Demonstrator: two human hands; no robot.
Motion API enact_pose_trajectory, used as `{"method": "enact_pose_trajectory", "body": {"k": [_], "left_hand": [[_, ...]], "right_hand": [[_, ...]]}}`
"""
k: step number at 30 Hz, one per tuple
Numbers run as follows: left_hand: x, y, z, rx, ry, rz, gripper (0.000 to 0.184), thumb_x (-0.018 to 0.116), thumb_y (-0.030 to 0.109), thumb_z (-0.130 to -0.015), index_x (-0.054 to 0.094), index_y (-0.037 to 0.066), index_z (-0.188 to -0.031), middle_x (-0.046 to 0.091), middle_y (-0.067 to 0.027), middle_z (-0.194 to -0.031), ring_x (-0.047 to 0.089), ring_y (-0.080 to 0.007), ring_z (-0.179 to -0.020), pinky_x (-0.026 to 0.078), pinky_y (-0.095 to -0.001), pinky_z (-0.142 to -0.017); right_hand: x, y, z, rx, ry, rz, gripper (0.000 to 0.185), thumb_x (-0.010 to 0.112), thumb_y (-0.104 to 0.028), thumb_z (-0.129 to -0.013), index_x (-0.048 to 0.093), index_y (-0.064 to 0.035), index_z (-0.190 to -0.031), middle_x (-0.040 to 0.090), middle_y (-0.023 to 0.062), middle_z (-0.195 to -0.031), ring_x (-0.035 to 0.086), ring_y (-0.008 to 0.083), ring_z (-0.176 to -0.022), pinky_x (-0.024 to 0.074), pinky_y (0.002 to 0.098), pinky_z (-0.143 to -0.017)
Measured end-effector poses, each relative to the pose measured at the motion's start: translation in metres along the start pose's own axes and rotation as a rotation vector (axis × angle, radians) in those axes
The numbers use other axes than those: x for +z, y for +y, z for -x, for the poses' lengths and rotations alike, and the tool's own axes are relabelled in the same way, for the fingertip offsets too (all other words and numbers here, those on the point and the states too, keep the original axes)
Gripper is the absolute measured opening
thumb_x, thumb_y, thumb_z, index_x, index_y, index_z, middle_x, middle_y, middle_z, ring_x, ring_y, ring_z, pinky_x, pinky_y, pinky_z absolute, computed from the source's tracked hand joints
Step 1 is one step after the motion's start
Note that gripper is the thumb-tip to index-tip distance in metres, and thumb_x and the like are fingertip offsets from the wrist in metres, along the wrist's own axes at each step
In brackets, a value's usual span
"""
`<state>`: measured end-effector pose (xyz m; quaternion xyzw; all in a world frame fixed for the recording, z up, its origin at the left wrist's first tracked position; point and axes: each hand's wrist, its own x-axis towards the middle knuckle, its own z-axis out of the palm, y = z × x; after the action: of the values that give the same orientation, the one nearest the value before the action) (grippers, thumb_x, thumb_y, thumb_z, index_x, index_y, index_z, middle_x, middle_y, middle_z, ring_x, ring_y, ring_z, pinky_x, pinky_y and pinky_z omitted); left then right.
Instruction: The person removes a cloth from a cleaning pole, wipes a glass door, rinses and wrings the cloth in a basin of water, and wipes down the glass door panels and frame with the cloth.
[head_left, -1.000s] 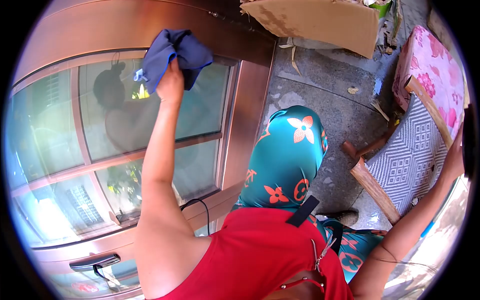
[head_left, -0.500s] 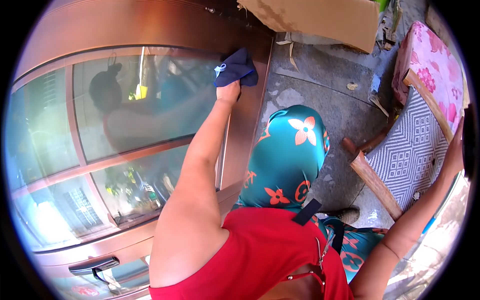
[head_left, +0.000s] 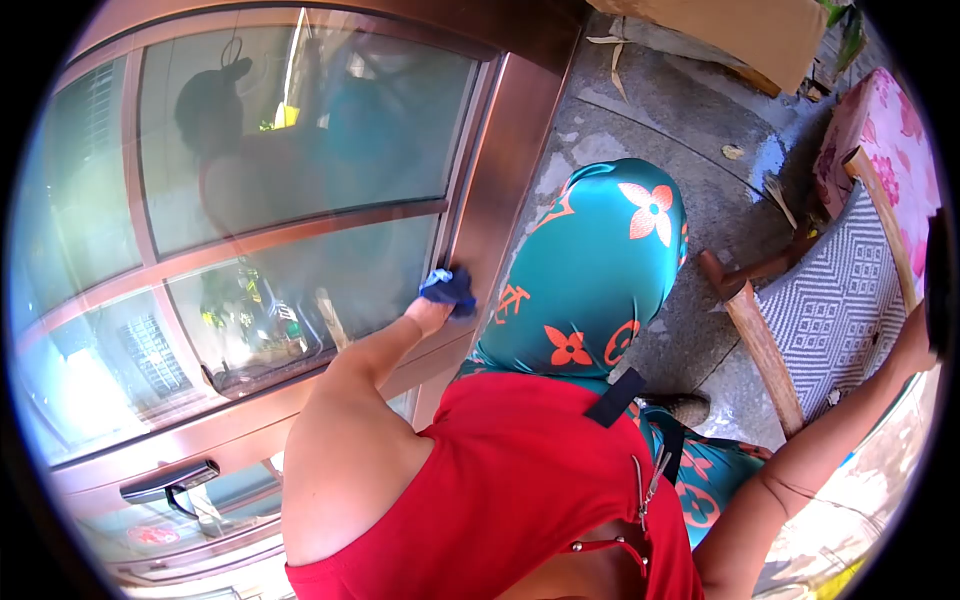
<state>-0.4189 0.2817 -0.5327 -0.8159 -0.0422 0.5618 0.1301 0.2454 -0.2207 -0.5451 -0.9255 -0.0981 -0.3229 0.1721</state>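
A bunched dark blue cloth (head_left: 449,290) is in my left hand (head_left: 428,316), pressed against the right side of the brown door frame (head_left: 495,190), beside the lower glass pane (head_left: 270,310). At the right edge of the view, my right hand (head_left: 915,340) lies by the wooden armrest of a chair with a grey and white patterned seat (head_left: 835,300). Its fingers are hidden by the dark edge of the view, so what it holds cannot be seen.
Below the panes is a black door handle (head_left: 170,482). A cardboard box (head_left: 735,35) stands at the top right, above a pink floral cushion (head_left: 880,140). Dry leaves lie on the grey stone floor (head_left: 690,130). My knee in teal cloth (head_left: 600,260) is beside the door.
The cloth in my left hand moved right across the upper glass, then down along the frame. The view has shifted a little. My right hand stays by the chair.
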Motion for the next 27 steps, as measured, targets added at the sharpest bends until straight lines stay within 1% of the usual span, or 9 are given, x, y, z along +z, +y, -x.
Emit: {"method": "enact_pose_trajectory", "body": {"k": [3,10,14,16,19,21,23,25,27], "left_hand": [[0.010,0.010,0.006,0.032,-0.480,0.136,0.040,0.051,0.019,-0.089,0.061,0.011,-0.127,0.069,-0.0127,-0.117,0.066,-0.0294,-0.107,0.049,-0.0411,-0.095],[-0.157,-0.040,-0.083,-0.295,0.802,0.106,0.021,0.055,0.012,-0.083,0.060,0.015,-0.103,0.057,-0.0084,-0.082,0.062,-0.0257,-0.079,0.050,-0.0398,-0.065],[-0.311,-0.121,-0.143,-0.340,1.191,-0.051,0.015,0.059,0.014,-0.080,0.064,0.013,-0.094,0.057,-0.0068,-0.118,0.062,-0.0236,-0.092,0.054,-0.0361,-0.076],[-0.348,-0.154,-0.174,-0.322,1.064,-0.210,0.026,0.056,0.010,-0.084,0.068,0.010,-0.108,0.040,-0.0037,-0.150,0.055,-0.0220,-0.118,0.050,-0.0308,-0.094],[-0.316,-0.165,-0.228,-0.328,1.054,-0.100,0.033,0.049,0.015,-0.089,0.065,0.010,-0.118,0.048,-0.0040,-0.143,0.052,-0.0204,-0.123,0.046,-0.0278,-0.098],[-0.288,-0.143,-0.220,-0.351,0.589,0.117,0.037,0.048,0.016,-0.090,0.062,0.008,-0.123,0.055,-0.0063,-0.137,0.058,-0.0192,-0.117,0.050,-0.0303,-0.092],[-0.222,-0.133,-0.234,-0.249,1.104,-0.283,0.034,0.049,0.017,-0.089,0.065,0.008,-0.119,0.064,-0.0098,-0.121,0.065,-0.0185,-0.102,0.054,-0.0331,-0.080],[-0.207,-0.094,-0.210,-0.198,0.213,0.049,0.030,0.051,0.019,-0.088,0.067,0.009,-0.112,0.068,-0.0107,-0.109,0.068,-0.0196,-0.090,0.054,-0.0355,-0.074],[-0.120,-0.054,-0.218,-0.110,0.316,0.015,0.023,0.053,0.019,-0.087,0.069,0.011,-0.102,0.070,-0.0098,-0.100,0.067,-0.0208,-0.090,0.054,-0.0361,-0.076]], "right_hand": [[-0.009,-0.008,-0.001,0.046,-0.014,-0.011,0.049,0.064,-0.027,-0.092,0.049,0.0103,-0.120,0.058,0.0222,-0.101,0.060,0.0349,-0.089,0.0497,0.0433,-0.081],[-0.001,0.001,0.000,0.026,0.024,-0.044,0.047,0.064,-0.028,-0.093,0.050,0.0089,-0.119,0.058,0.0220,-0.101,0.059,0.0350,-0.087,0.0490,0.0435,-0.080],[0.012,0.033,0.001,0.077,-0.249,0.536,0.043,0.062,-0.041,-0.093,0.066,-0.0023,-0.110,0.069,0.0119,-0.100,0.067,0.0289,-0.085,0.0538,0.0371,-0.073],[0.021,0.061,0.003,0.098,-0.213,0.520,0.045,0.061,-0.044,-0.092,0.067,-0.0038,-0.110,0.069,0.0106,-0.102,0.068,0.0283,-0.087,0.0536,0.0371,-0.074],[0.023,0.071,0.001,0.136,-0.109,0.312,0.048,0.061,-0.049,-0.091,0.068,-0.0060,-0.111,0.070,0.0086,-0.105,0.068,0.0274,-0.091,0.0532,0.0372,-0.075],[0.025,0.073,0.000,0.137,-0.104,0.280,0.050,0.060,-0.052,-0.090,0.069,-0.0075,-0.111,0.070,0.0073,-0.107,0.068,0.0268,-0.094,0.0530,0.0372,-0.076],[0.026,0.079,-0.002,0.145,-0.103,0.266,0.053,0.060,-0.056,-0.089,0.070,-0.0090,-0.111,0.071,0.0060,-0.109,0.068,0.0262,-0.096,0.0528,0.0373,-0.077],[0.029,0.083,-0.004,0.154,-0.117,0.251,0.055,0.059,-0.059,-0.088,0.071,-0.0105,-0.111,0.071,0.0047,-0.110,0.068,0.0256,-0.099,0.0525,0.0373,-0.077],[0.029,0.091,-0.007,0.165,-0.127,0.244,0.057,0.059,-0.062,-0.087,0.072,-0.0120,-0.111,0.072,0.0034,-0.112,0.068,0.0250,-0.102,0.0523,0.0373,-0.078]]}}
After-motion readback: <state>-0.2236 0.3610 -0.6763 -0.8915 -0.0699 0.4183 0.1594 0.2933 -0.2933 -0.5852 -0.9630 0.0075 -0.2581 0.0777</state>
